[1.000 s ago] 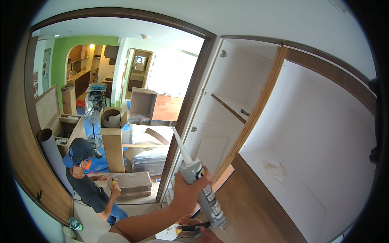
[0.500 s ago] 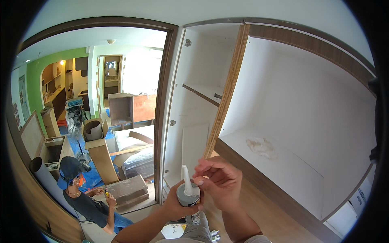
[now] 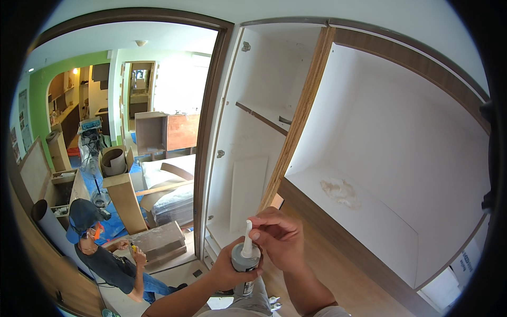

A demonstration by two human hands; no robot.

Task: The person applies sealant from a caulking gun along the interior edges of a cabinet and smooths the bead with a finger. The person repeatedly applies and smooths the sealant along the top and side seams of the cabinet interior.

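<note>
1. At the lower middle, in the left hand [image 3: 224,273], a grey sealant tube [image 3: 244,262], upright with a slight tilt; palm and fingers clamped around the upper body, thumb near the shoulder.
2. On top of the tube, a white tapered nozzle [image 3: 247,245], pointing up.
3. At the nozzle's tip, thumb and forefinger of the right hand [image 3: 281,239] brought together in a pinch, remaining fingers loosely bent. Cannot tell how firm the pinch.
4. Below both hands, grey trousers [image 3: 257,300], with brown flooring [image 3: 322,264] to the right.
5. Past the right hand, a white-lined cupboard [image 3: 380,121] with a brown edge; on its base, a beige stain [image 3: 339,192].
6. Left of that, behind a raw wooden upright [image 3: 304,100], a narrow compartment with a shelf [image 3: 262,119] and a leaning white panel [image 3: 248,193].
7. Farther left, a dark door frame [image 3: 209,142].
8. Through the doorway, a co-worker [image 3: 108,267] in a dark cap [image 3: 84,217], bent over small items in both hands, one yellow.
9. Beyond, a tall box [image 3: 125,202], a wrapped bundle [image 3: 177,210] and a brown roll [image 3: 113,161].
10. Farthest back, a green wall [image 3: 39,111] around an arch.
</note>
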